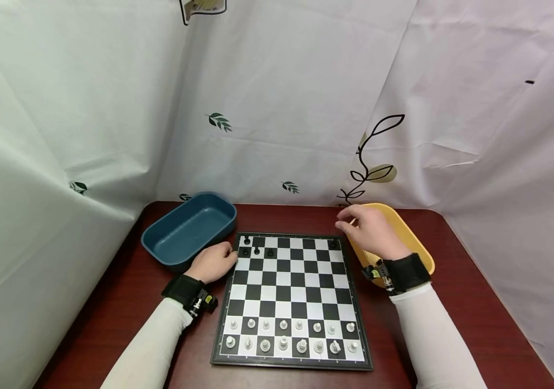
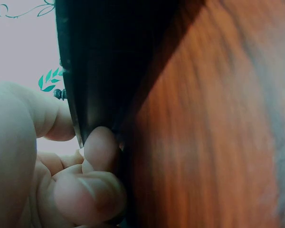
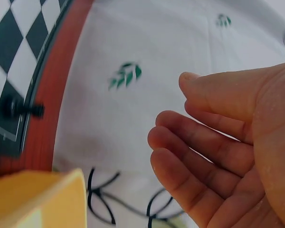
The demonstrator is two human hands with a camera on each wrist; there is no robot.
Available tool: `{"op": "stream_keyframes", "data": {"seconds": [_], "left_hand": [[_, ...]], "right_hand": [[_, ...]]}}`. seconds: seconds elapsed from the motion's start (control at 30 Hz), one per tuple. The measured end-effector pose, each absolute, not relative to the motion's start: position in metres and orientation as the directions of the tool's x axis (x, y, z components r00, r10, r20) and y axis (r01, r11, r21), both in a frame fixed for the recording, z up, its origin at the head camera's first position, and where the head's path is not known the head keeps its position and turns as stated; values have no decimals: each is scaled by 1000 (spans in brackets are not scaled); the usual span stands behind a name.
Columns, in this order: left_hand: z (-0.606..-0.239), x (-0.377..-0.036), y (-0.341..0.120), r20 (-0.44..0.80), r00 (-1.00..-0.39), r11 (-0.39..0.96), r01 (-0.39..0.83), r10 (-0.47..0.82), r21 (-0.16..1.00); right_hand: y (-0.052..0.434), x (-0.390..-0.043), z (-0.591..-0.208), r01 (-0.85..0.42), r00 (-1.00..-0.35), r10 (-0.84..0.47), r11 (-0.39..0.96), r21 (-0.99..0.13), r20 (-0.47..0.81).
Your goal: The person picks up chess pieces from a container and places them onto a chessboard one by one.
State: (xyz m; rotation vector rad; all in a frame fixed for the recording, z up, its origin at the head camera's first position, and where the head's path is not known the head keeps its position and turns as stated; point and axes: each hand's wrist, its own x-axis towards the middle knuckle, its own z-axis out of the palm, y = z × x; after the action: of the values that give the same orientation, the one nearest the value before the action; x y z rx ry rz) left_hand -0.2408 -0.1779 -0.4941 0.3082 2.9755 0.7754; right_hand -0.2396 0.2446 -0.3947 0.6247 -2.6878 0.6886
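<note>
A black-and-white chessboard (image 1: 284, 294) lies on the table. My left hand (image 1: 212, 262) is at its left edge, fingers curled against the dark side of the board (image 2: 109, 71) in the left wrist view, one finger lying over the rim. White chess pieces (image 1: 283, 342) stand in two rows on the near side. Several black chess pieces (image 1: 269, 252) are at the far left corner, and a black rook-like piece (image 1: 333, 245) is at the far right corner. My right hand (image 1: 371, 232) hovers above the yellow basket (image 1: 408, 237), fingers loosely bent, with nothing visible in them.
A dark blue bin (image 1: 186, 229) stands at the far left of the board, its visible inside bare. The yellow basket's contents are mostly hidden by my right hand and wrist. A reddish-brown table (image 1: 456, 302) bears everything, with white patterned cloth (image 1: 277, 108) hanging behind and at the sides.
</note>
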Motion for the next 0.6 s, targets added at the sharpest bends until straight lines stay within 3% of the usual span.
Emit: {"op": "stream_keyframes", "data": {"seconds": [0.2, 0.6], "left_hand": [[-496, -243, -178, 5, -978, 853, 186, 211, 487], [-496, -242, -177, -3, -978, 855, 180, 208, 487]], "right_hand": [[277, -240, -398, -432, -869, -260, 814, -388, 421], [317, -259, -421, -325, -923, -184, 846, -423, 339]]}}
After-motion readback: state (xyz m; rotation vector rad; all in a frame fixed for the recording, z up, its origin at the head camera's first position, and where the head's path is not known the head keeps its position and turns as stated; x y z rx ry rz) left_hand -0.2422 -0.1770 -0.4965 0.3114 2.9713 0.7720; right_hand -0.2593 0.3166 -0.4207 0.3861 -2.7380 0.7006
